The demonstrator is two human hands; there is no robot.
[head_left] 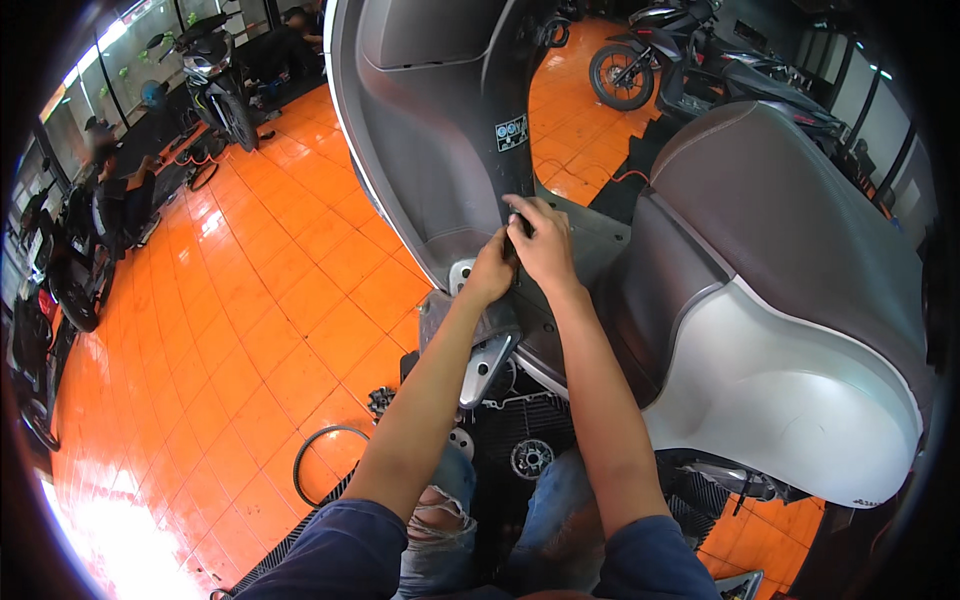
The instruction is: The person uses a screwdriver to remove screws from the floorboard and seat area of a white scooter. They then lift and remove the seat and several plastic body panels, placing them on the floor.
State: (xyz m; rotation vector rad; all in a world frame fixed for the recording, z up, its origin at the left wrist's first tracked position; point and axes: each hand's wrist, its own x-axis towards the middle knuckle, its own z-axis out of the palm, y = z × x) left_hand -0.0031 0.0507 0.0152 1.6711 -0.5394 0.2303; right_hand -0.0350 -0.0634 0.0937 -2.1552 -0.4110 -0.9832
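A white scooter with a dark brown leg shield (425, 120) and a brown seat (790, 190) stands in front of me. My left hand (488, 270) and my right hand (543, 243) meet at the foot of the leg shield, by the grey footboard (592, 235). The fingers of both are curled around something small and dark between them, too hidden to name. Just above them is a small sticker (511, 133). Below my left hand, a silver metal foot plate (486, 368) lies beside the footboard.
Near my knees, a round metal part (531, 459) lies on a black ribbed mat (545, 415). A black belt loop (325, 465) and a small metal part (380, 402) are at the left. Other motorcycles (215, 80) and a seated person (120, 195) are farther off on the orange tiles.
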